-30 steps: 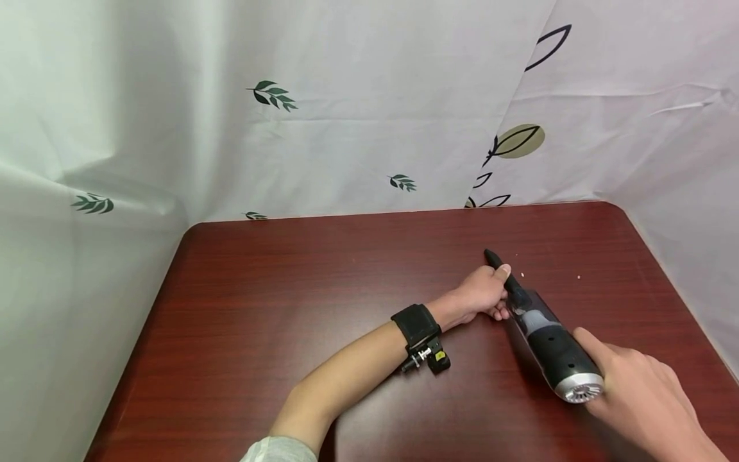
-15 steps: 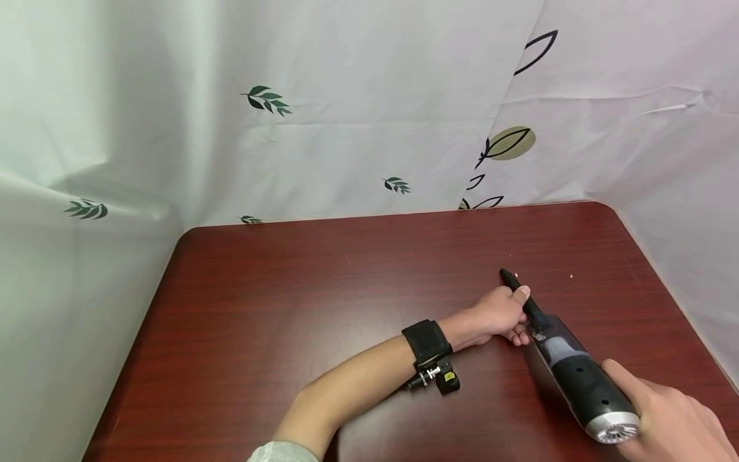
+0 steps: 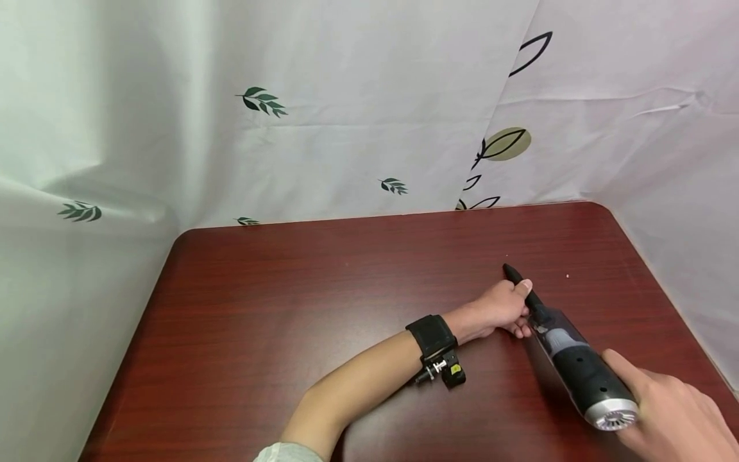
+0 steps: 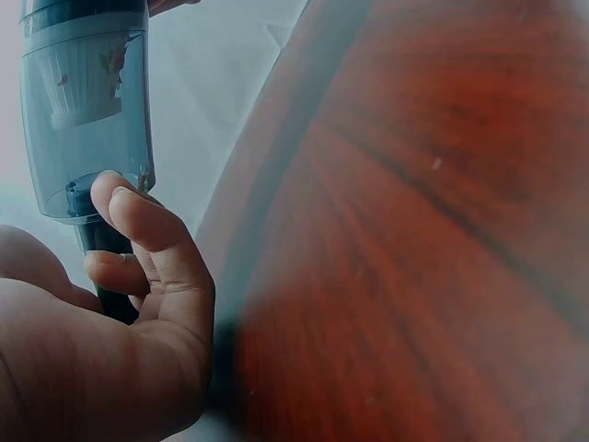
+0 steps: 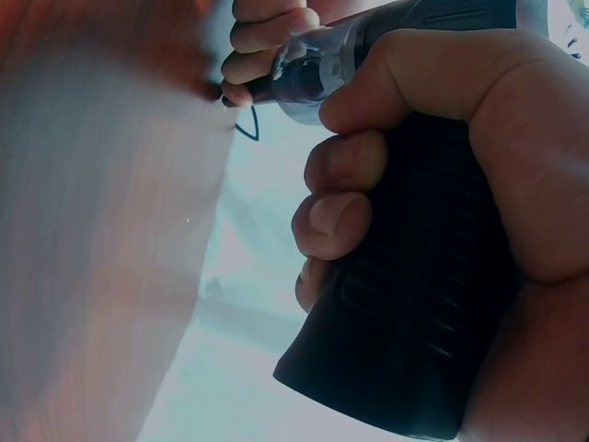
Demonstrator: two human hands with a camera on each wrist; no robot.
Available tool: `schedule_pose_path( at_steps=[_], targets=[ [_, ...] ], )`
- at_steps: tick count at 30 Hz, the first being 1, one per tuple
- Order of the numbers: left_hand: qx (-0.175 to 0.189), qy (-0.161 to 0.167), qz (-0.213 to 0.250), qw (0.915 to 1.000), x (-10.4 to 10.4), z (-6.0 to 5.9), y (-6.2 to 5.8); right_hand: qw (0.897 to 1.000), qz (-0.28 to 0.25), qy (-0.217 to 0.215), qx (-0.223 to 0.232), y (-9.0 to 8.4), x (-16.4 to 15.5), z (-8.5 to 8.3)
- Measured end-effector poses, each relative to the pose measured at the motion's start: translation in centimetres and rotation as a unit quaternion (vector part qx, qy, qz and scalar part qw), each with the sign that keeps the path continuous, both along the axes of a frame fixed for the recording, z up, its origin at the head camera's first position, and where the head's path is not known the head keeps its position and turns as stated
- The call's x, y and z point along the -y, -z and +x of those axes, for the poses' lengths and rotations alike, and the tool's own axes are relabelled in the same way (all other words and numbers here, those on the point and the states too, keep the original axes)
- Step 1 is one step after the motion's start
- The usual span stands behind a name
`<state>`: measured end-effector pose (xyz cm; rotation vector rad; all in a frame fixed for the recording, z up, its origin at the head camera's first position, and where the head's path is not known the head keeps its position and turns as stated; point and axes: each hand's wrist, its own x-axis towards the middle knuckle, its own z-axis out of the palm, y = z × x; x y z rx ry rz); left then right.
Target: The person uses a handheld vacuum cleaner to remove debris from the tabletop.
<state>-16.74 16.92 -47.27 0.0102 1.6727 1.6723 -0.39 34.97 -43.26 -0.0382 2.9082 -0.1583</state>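
A black handheld vacuum cleaner [image 3: 583, 372] with a silver-rimmed end slants over the right side of the table. My right hand [image 3: 675, 404] grips its handle [image 5: 423, 267], fingers wrapped around it in the right wrist view. Up front, my left hand [image 3: 505, 308] holds the slim black nozzle [image 3: 512, 274] between thumb and fingers, its tip close to the tabletop. Through the clear dust cup [image 4: 92, 157] in the left wrist view, a pale ribbed filter [image 4: 83, 87] shows, with small bits on it. A small white crumb [image 3: 568, 276] lies right of the nozzle tip.
The dark red wooden table [image 3: 260, 321] has rounded far corners. White curtains [image 3: 346, 77] with leaf prints hang along its back and sides. A black strap [image 3: 432, 337] with a small camera sits on the left wrist.
Both hands and the vacuum cleaner moved right and nearer to me, then slightly forward again. A white crumb seen by the nozzle tip half a second ago no longer shows.
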Motion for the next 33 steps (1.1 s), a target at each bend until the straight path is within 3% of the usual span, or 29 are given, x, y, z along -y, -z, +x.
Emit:
schedule_pose_path(
  at_steps=[15,26,33],
  targets=[
    [-0.015,0.005,-0.010,0.9998,-0.2,-2.0,-0.4,0.996,-0.028,-0.020,-0.079,-0.3,0.2,-1.7],
    [-0.012,0.026,-0.016,0.9995,-1.3,-1.6,-0.5,0.999,-0.025,0.022,-0.028,-0.3,0.3,-0.4],
    [-0.007,0.034,-0.032,0.9989,-3.0,-0.6,-0.4,0.998,-0.007,0.055,0.034,0.0,-1.0,0.7]
  ],
)
